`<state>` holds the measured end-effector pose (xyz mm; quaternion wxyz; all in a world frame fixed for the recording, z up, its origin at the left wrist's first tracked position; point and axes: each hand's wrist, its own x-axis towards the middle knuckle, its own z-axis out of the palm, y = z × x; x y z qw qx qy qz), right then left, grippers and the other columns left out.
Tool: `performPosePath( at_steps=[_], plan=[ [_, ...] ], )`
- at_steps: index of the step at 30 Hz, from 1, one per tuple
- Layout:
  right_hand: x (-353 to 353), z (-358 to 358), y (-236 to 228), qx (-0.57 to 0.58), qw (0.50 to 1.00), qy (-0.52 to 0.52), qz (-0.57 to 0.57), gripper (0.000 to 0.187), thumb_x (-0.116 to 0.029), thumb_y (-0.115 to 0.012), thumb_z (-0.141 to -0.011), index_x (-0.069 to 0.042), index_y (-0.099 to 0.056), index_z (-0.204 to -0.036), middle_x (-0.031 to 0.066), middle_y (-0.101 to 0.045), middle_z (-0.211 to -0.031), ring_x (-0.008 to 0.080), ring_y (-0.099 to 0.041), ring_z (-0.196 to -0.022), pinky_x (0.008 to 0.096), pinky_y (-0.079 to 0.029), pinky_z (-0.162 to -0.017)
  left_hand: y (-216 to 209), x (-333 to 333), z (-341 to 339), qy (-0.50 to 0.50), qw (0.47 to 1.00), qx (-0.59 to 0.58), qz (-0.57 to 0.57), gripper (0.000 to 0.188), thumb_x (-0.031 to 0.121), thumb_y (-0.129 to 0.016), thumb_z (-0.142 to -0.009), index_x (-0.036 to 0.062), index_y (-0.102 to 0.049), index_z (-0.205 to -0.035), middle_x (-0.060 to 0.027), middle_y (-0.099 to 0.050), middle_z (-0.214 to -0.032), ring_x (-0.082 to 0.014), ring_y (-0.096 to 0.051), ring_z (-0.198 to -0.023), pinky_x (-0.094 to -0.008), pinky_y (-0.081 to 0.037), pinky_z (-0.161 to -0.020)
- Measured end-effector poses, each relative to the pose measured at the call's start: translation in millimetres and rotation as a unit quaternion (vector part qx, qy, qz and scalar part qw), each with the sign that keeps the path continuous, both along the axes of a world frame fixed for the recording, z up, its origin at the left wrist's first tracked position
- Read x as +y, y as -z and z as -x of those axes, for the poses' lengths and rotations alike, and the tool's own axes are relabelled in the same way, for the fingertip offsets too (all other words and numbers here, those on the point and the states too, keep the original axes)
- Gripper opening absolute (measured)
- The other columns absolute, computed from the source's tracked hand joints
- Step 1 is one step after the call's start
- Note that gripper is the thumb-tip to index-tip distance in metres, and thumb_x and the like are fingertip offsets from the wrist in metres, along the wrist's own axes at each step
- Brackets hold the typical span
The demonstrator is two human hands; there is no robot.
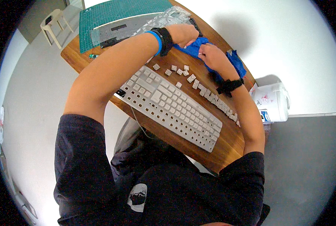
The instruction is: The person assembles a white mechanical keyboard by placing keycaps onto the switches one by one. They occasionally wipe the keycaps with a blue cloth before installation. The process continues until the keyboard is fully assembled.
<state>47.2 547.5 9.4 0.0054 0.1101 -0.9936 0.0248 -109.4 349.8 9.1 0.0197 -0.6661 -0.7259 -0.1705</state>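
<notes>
A crumpled blue cloth (pixel 193 49) lies at the far side of the wooden table, under both hands. My left hand (pixel 184 35) is closed on its upper end, fingertips partly hidden. Just right of it, my right hand (pixel 215 58) is curled with fingertips pinched together over the cloth; a small pale spot shows there, too small to name. Nearer me sits a white keyboard (pixel 175 107), set at a slant, with keycaps off along its near rows so dark switches show. Loose white keycaps (pixel 209 95) form a line beyond its far edge, and several more lie scattered at its upper left.
A green cutting mat (pixel 96 19) at the back left bears a grey plate (pixel 134 28) and a clear, patterned sheet (pixel 173 16). A white tub (pixel 271 100) stands right of the table. A cable (pixel 136 118) hangs off the near edge. A beige stool (pixel 51 24) stands beyond.
</notes>
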Motion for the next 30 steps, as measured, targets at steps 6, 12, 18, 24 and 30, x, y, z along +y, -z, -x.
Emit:
performPosePath(
  at_steps=[6,12,18,24,30],
  plan=[
    [21.2,3.1,-1.5,-0.061,0.997,-0.015,0.043,0.019,-0.019,-0.073,-0.101,-0.005,-0.061,-0.106,0.0180,-0.067,-0.103,0.0397,-0.065,-0.103,0.0501,-0.053,-0.089,14.1,0.6,8.4,-0.006,0.999,0.031,-0.004,0.030,0.001,-0.079,-0.073,0.0112,-0.082,-0.101,-0.0190,-0.080,-0.100,-0.0397,-0.078,-0.097,-0.0493,-0.062,-0.081],
    [40.5,14.8,3.6,-0.142,0.984,-0.051,0.098,0.019,-0.016,-0.069,-0.106,-0.007,-0.054,-0.112,0.0124,-0.060,-0.108,0.0305,-0.058,-0.100,0.0424,-0.048,-0.091,5.1,-0.8,18.6,0.053,0.997,0.006,0.050,0.029,0.005,-0.078,-0.082,0.0116,-0.084,-0.110,-0.0168,-0.081,-0.105,-0.0373,-0.078,-0.097,-0.0462,-0.062,-0.084],
    [46.8,20.1,19.2,-0.138,0.987,-0.030,0.072,0.021,-0.022,-0.066,-0.108,-0.007,-0.051,-0.113,0.0135,-0.059,-0.110,0.0342,-0.057,-0.104,0.0458,-0.047,-0.093,-15.1,3.2,23.4,0.075,0.997,-0.027,0.012,0.013,0.006,-0.082,-0.085,0.0048,-0.080,-0.098,-0.0125,-0.081,-0.095,-0.0274,-0.080,-0.089,-0.0391,-0.064,-0.082],
    [39.9,13.8,16.0,-0.118,0.987,-0.058,0.087,0.026,-0.028,-0.067,-0.107,-0.007,-0.053,-0.112,0.0164,-0.061,-0.111,0.0384,-0.060,-0.109,0.0491,-0.048,-0.096,-13.4,8.2,13.3,0.056,0.997,-0.042,0.026,0.012,0.008,-0.085,-0.084,0.0054,-0.077,-0.094,-0.0107,-0.079,-0.091,-0.0250,-0.079,-0.087,-0.0378,-0.063,-0.081],
    [37.9,5.8,10.6,-0.113,0.986,-0.039,0.113,0.026,-0.026,-0.069,-0.107,-0.007,-0.053,-0.113,0.0175,-0.062,-0.109,0.0388,-0.060,-0.110,0.0493,-0.048,-0.096,-4.6,3.5,22.6,0.039,0.996,-0.071,0.029,0.016,0.009,-0.087,-0.084,0.0083,-0.083,-0.100,-0.0109,-0.081,-0.093,-0.0250,-0.079,-0.088,-0.0364,-0.063,-0.085]
  ],
)
